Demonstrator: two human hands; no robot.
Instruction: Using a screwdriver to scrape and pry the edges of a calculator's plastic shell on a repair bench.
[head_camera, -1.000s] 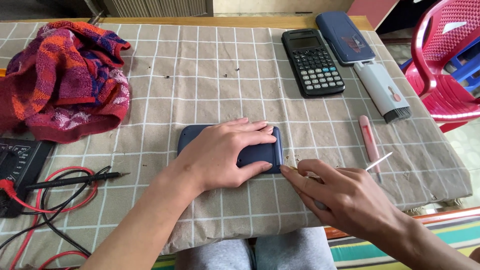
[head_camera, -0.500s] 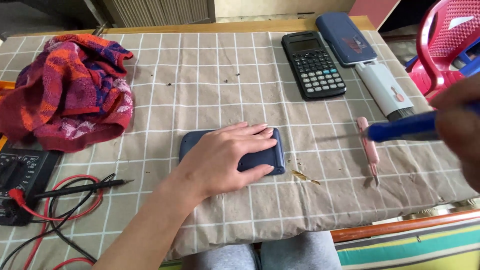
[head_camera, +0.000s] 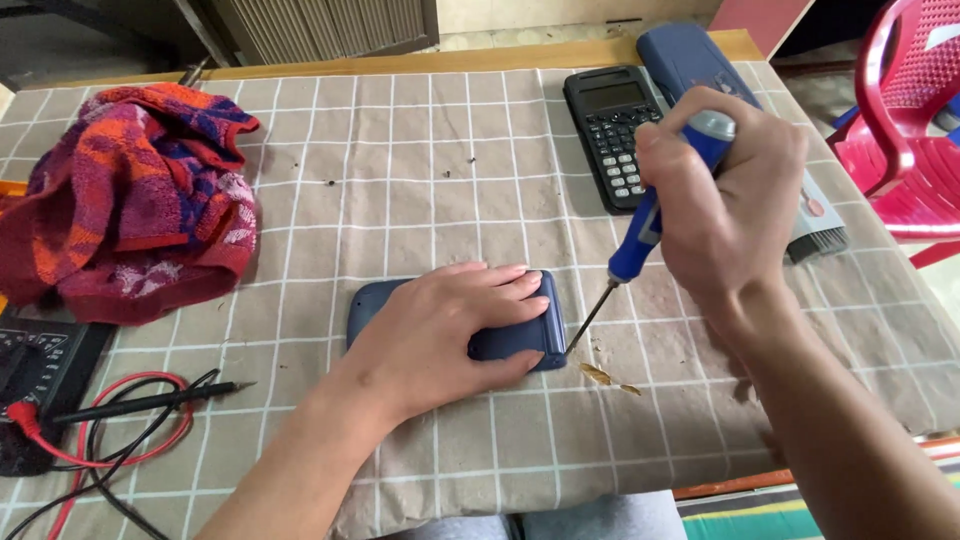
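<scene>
My left hand (head_camera: 445, 330) lies flat on a dark blue device (head_camera: 520, 340), pressing it down onto the checked tablecloth (head_camera: 400, 200). My right hand (head_camera: 725, 200) grips a blue-handled screwdriver (head_camera: 650, 215), held slanted, with its thin metal tip at the device's lower right corner. A small brownish scrap (head_camera: 610, 377) lies on the cloth just right of that corner.
A black calculator (head_camera: 612, 130) and a blue case (head_camera: 680, 55) lie at the back right, a grey-white device (head_camera: 815, 225) beside them. A red-orange towel (head_camera: 130, 200) is bunched at left. A multimeter (head_camera: 35, 365) with a probe (head_camera: 150, 400) and red and black leads sits front left. A red plastic chair (head_camera: 905, 120) stands at right.
My right hand picked up the blue-handled screwdriver from the right side and brought its tip to the device's right corner. My left hand stayed on the device.
</scene>
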